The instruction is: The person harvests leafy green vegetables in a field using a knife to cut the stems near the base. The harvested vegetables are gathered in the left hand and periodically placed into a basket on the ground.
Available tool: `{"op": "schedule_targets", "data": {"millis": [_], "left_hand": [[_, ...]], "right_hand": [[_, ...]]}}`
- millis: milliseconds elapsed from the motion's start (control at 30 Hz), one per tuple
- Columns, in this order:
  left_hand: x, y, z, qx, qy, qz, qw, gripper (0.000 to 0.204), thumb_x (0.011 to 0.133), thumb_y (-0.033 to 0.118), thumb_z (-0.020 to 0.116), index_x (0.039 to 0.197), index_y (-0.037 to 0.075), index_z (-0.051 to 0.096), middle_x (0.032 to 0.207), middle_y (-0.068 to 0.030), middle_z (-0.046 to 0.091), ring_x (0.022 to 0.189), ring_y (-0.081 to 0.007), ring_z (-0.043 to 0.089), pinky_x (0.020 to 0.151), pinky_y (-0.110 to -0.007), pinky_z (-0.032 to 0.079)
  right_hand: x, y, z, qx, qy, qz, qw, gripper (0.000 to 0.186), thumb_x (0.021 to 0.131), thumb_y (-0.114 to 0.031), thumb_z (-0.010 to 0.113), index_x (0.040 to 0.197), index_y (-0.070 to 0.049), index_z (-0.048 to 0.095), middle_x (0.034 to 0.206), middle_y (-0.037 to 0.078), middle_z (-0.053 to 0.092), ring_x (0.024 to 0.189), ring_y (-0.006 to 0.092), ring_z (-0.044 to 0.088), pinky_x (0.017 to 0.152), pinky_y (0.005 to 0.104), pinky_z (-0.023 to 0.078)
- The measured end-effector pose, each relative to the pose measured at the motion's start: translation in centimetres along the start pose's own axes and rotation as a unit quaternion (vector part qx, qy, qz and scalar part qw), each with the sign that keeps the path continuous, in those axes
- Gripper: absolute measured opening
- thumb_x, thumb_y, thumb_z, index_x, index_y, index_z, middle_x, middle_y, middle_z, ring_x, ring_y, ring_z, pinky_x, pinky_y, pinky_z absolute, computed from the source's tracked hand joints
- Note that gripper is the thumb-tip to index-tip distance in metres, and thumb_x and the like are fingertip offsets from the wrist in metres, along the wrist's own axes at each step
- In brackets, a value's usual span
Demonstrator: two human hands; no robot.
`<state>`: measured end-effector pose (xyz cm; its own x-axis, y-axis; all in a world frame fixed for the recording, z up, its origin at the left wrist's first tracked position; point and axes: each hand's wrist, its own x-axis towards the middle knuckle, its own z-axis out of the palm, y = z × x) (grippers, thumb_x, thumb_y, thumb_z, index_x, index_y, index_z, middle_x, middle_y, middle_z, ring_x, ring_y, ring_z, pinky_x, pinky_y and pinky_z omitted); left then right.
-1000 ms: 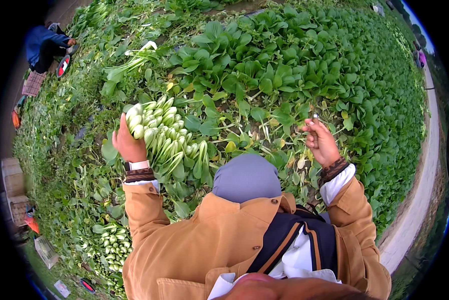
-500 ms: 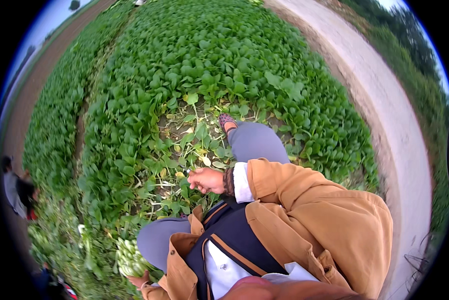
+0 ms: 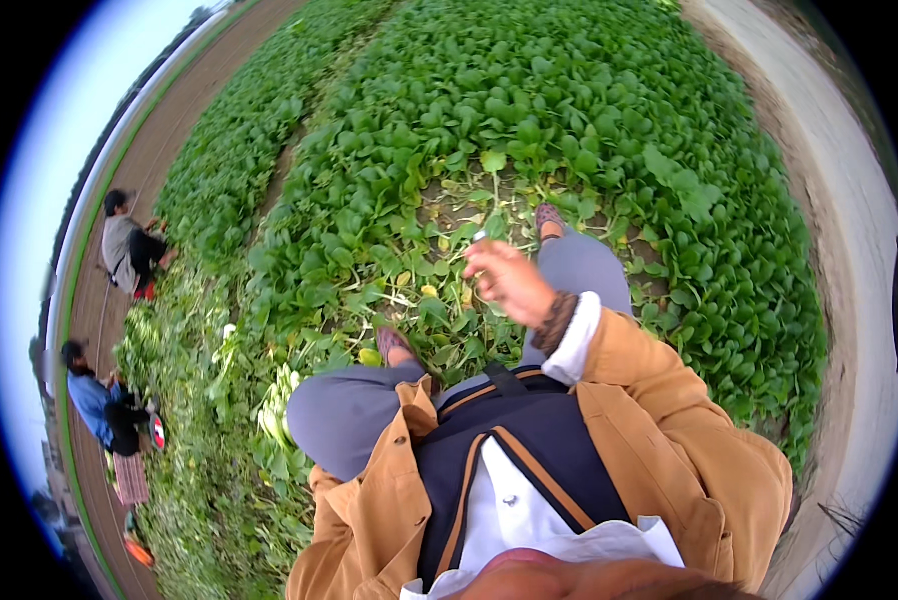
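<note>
View has swung: left hand, on the pale-stemmed greens half a second ago, is now out of frame, state can't be told. Greens sit beside the left knee, well in from the left edge of the field. Right hand raised, fingers loosely curled, small pale thing at tips; grip unclear.

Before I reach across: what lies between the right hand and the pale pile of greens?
In the head view, low leafy plants, the left shoe and the bent left knee lie between right hand and pile of greens.
</note>
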<state>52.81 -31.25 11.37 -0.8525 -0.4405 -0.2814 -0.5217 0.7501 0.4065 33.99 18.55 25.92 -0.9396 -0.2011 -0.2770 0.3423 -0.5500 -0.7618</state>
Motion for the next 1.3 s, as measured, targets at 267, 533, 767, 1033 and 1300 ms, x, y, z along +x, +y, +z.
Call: {"op": "schedule_targets", "data": {"millis": [267, 533, 767, 1033, 1300], "left_hand": [[3.8, 9.8, 9.4, -0.021, -0.138, 0.05, 0.989, 0.056, 0.083, 0.023, 0.069, 0.132, 0.007, 0.046, 0.124, -0.0142, 0.058, 0.111, -0.0263, 0.057, 0.094, -0.039, 0.046], [14.2, 15.8, 15.3, -0.006, -0.188, -0.02, 0.982, 0.05, 0.085, 0.02, 0.067, 0.129, 0.006, 0.048, 0.121, -0.0132, 0.059, 0.108, -0.0245, 0.058, 0.092, -0.037, 0.047], [20.8, 18.4, 23.0, -0.013, -0.208, -0.121, 0.971, 0.045, 0.086, 0.017, 0.065, 0.126, 0.005, 0.049, 0.119, -0.0124, 0.06, 0.105, -0.0229, 0.058, 0.09, -0.035, 0.048], [24.3, 20.0, 25.0, -0.053, -0.224, -0.168, 0.959, 0.039, 0.087, 0.014, 0.063, 0.123, 0.004, 0.051, 0.116, -0.0115, 0.061, 0.102, -0.0211, 0.059, 0.088, -0.034, 0.048], [25.0, 20.7, 20.0, -0.111, -0.248, -0.181, 0.945, 0.033, 0.089, 0.011, 0.061, 0.12, 0.003, 0.053, 0.114, -0.0106, 0.062, 0.099, -0.0193, 0.06, 0.086, -0.032, 0.049]], "right_hand": [[1.4, -11.1, -2.7, -0.068, 0.021, -0.093, 0.993, 0.013, 0.091, -0.013, 0.055, 0.103, -0.007, 0.053, 0.08, 0.0, 0.056, 0.055, 0.0039, 0.046, 0.046, 0.0175, 0.038], [21.4, -11.8, -3.9, -0.265, -0.001, 0.004, 0.964, 0.019, 0.089, -0.013, 0.056, 0.107, -0.006, 0.053, 0.079, 0.0, 0.055, 0.056, 0.0043, 0.045, 0.047, 0.0198, 0.036], [43.4, -6.6, -7.8, -0.348, 0.035, 0.071, 0.934, 0.02, 0.089, -0.016, 0.059, 0.105, -0.006, 0.052, 0.077, 0.0, 0.055, 0.054, 0.0056, 0.045, 0.045, 0.0201, 0.037], [50.0, -7.2, -11.2, -0.407, 0.088, 0.143, 0.898, 0.017, 0.091, -0.023, 0.059, 0.101, -0.01, 0.056, 0.076, -0.002, 0.055, 0.055, 0.0052, 0.042, 0.047, 0.0197, 0.034], [46.6, -5.3, -12.6, -0.339, 0.134, 0.226, 0.903, 0.015, 0.092, -0.023, 0.057, 0.102, -0.011, 0.056, 0.078, 0.0, 0.057, 0.053, 0.007, 0.046, 0.043, 0.021, 0.036]]}}
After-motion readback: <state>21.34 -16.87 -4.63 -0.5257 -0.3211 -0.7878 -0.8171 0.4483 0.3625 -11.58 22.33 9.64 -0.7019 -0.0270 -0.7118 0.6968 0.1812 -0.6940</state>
